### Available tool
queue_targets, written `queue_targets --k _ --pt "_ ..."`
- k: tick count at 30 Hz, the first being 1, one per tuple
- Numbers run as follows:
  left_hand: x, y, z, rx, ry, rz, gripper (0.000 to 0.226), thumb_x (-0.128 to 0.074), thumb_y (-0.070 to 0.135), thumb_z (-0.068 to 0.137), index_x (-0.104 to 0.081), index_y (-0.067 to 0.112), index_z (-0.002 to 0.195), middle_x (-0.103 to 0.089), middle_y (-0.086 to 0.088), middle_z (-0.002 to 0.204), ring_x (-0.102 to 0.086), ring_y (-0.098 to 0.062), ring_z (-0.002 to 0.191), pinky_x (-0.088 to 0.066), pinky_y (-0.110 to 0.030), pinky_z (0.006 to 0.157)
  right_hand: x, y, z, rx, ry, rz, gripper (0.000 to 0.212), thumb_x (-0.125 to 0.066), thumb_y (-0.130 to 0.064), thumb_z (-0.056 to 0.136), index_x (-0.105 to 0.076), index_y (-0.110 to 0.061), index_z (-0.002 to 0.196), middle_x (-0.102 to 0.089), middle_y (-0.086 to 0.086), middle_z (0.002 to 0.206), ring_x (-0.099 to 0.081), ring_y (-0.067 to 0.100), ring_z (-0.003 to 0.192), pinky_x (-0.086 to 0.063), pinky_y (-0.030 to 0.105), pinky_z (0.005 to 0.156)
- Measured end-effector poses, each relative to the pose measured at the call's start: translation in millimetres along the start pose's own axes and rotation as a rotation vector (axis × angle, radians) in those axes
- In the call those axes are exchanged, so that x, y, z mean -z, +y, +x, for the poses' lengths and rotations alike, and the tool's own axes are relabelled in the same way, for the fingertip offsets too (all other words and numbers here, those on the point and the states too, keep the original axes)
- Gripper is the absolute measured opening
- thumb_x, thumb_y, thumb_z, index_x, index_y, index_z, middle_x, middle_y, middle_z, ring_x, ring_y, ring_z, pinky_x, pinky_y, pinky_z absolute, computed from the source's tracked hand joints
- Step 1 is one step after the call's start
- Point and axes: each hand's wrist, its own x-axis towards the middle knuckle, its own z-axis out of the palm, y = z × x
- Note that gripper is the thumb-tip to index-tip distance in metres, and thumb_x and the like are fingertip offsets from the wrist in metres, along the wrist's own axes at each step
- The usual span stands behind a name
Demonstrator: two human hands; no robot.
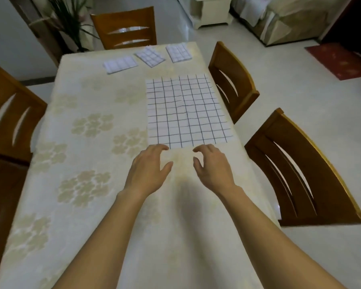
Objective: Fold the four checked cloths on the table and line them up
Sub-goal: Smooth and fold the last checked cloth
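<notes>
Left hand (148, 165), right hand (212, 164): grip slack, empty; flat checked cloth (186, 111) just beyond.

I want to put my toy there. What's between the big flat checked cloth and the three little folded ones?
Just bare tablecloth, seen in the head view, between the flat cloth and the folded cloths.

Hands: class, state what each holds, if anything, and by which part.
Nothing is held. The left hand and right hand, fingers loosely curled, are at the spread checked cloth's near edge, not gripping it.
</notes>
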Motion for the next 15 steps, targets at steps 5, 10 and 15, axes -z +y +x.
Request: queue_targets --k 5,10,15 --pt "-74 -32 114 0.124 -0.004 -0.017 0.075 -0.046 0.054 0.103 -0.006 0.032 0.163 -0.002 0.001 0.171 0.001 -0.022 0.157 -0.007 -0.045 0.128 -54 66 106 -0.006 -0.054 -0.03 0.058 -0.051 -0.037 0.102 -0.034 -0.018 0.155 -0.032 0.003 0.162 -0.027 0.025 0.15 -0.025 0.039 0.123" --pt "-129 -54 194 0.183 -0.082 0.189 0.078 -0.02 0.073 0.099 0.017 0.04 0.159 0.03 0.006 0.165 0.028 -0.021 0.152 0.016 -0.045 0.124 -99 115 184 0.044 -0.146 -0.237 0.07 -0.027 -0.053 0.105 -0.001 -0.022 0.162 0.008 0.005 0.169 0.009 0.03 0.155 0.001 0.045 0.126" --pt "-162 -83 196 0.196 0.013 0.384 0.073 -0.006 0.076 0.097 0.014 0.042 0.159 0.019 0.006 0.168 0.02 -0.02 0.155 0.01 -0.046 0.126 -131 134 184 -0.025 -0.2 -0.344 0.07 0.0 -0.062 0.099 0.014 -0.028 0.159 0.021 0.004 0.165 0.024 0.029 0.152 0.009 0.05 0.124"
